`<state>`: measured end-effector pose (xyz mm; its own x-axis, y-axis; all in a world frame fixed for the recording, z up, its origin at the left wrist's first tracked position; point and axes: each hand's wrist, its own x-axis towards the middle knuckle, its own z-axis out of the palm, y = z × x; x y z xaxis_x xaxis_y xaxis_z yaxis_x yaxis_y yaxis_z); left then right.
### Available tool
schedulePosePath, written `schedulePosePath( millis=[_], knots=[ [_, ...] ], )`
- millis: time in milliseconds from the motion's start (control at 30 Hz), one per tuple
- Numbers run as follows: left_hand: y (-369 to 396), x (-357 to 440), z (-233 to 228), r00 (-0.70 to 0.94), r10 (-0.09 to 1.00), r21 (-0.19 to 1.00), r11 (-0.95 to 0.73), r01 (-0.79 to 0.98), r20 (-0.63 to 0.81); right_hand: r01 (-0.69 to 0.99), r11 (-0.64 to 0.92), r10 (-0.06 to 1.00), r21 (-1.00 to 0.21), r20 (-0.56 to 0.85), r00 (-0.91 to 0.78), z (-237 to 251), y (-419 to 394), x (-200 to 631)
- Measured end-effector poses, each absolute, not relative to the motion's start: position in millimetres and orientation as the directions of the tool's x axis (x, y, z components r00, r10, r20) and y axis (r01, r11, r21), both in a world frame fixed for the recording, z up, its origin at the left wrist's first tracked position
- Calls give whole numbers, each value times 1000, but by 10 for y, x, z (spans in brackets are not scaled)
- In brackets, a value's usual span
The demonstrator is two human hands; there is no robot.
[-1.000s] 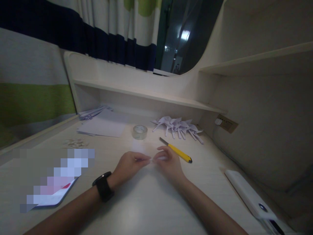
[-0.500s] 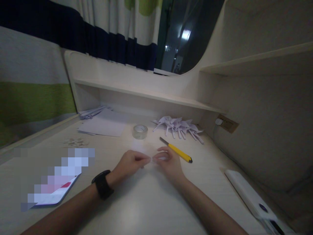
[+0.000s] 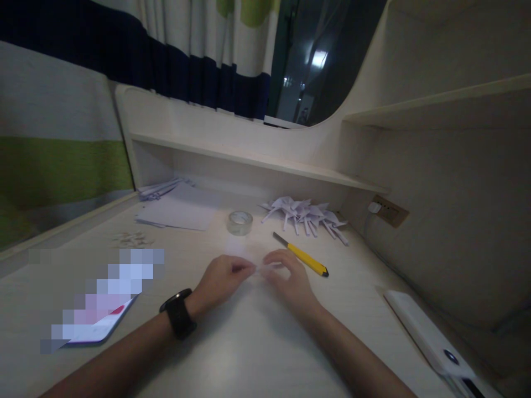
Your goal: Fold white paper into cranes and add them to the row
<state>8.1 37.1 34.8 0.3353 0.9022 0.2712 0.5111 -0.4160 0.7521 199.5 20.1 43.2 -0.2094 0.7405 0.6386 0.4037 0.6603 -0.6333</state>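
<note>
Both hands have slid a tiny bit toward 12 o'clock since a moment ago, and the right thumb has dropped lower. A small pale paper piece lies on the smooth cream desk, thin and hard to see. The left hand pinches its edge with bent fingers. The right hand rests curled on it; I cannot tell if it grips. At 1 o'clock lies a long yellow cutter. At 12 o'clock sits a round clear tape roll. Pointy white folded papers pile at 1 o'clock.
</note>
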Motion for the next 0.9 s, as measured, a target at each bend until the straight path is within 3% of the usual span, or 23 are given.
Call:
schedulePosePath(
  millis=[167, 600, 900],
  knots=[
    [372, 71, 365, 344, 898, 727, -427, 538, 273, 371, 685, 727, -627, 616, -302, 448, 212, 2025],
    [355, 102, 343, 377, 879, 691, -465, 553, 290, 439, 631, 747, -640, 654, -120, 271, 269, 1935],
    [320, 131, 344, 362, 888, 732, -445, 517, 284, 477, 640, 733, -603, 665, -144, 260, 278, 1941]
  ],
)
